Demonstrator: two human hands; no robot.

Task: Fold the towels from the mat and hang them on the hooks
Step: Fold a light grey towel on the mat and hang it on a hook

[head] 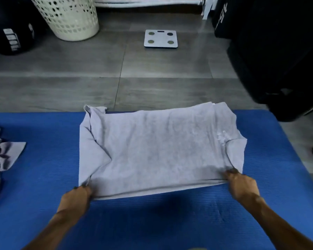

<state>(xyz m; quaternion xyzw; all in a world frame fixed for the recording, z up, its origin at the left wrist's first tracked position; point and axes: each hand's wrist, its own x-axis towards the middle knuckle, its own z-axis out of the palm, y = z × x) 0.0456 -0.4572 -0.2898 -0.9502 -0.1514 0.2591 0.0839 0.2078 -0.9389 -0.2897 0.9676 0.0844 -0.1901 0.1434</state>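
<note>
Two hands pinch the grey towel's (159,150) near corners on the blue mat (43,177), left hand (78,197) and right hand (242,184) with fingers curled, arms stretched forward.

We have just one camera, up on the person's head, and it looks forward and down, close over the blue mat (43,177) and out across the grey floor (79,69) behind it.

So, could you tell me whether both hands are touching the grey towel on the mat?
Touching. The head view shows the left hand and the right hand each pinching a near corner of the grey towel.
</note>
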